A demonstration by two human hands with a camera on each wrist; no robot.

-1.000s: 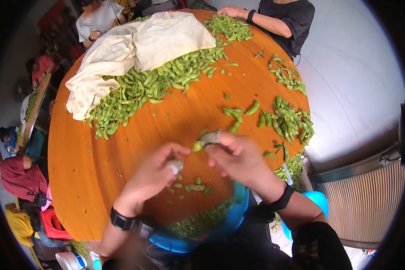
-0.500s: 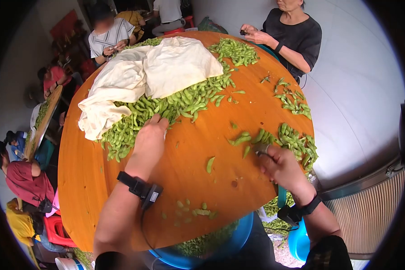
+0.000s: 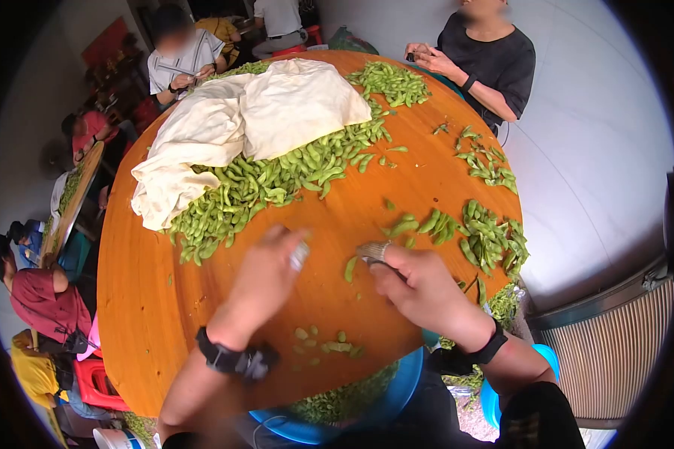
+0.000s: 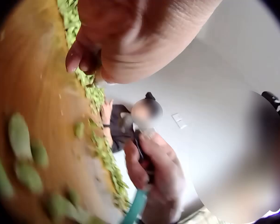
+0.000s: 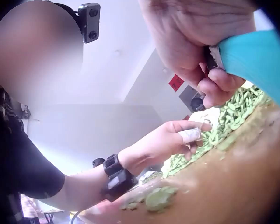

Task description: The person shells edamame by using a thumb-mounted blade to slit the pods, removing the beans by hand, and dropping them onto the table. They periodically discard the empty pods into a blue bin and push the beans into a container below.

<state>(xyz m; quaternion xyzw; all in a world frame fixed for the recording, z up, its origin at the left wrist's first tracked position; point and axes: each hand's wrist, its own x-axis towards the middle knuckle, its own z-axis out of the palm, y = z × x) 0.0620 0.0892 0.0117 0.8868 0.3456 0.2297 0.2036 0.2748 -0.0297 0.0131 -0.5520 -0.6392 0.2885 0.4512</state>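
Observation:
The left hand [image 3: 262,277] is over the table, blurred, fingers loosely bent, white wrapping on one digit; in the right wrist view this hand [image 5: 158,142] shows nothing held. The right hand [image 3: 434,292] grips a small dark tool [image 3: 388,269], partly hidden by the fingers, with a ribbed grey band at its thumb side. Beside its tip lies a single green pod [image 3: 350,269]. A teal curved piece [image 5: 252,56] extends below the right hand [image 5: 200,46]. Behind the left hand is the large pod pile [image 3: 232,202], partly under pale cloth [image 3: 299,108].
Loose pods [image 3: 434,224] and a smaller pile [image 3: 490,239] lie right. Shelled beans [image 3: 337,346] rest near the front edge, above a blue basin [image 3: 404,389] of beans. People sit across the round table [image 3: 150,322] and at the left; a light wall stands right.
The left hand has moved back from the pile toward the near middle. The right hand has moved left from the loose pods, tool still gripped, to beside the single pod.

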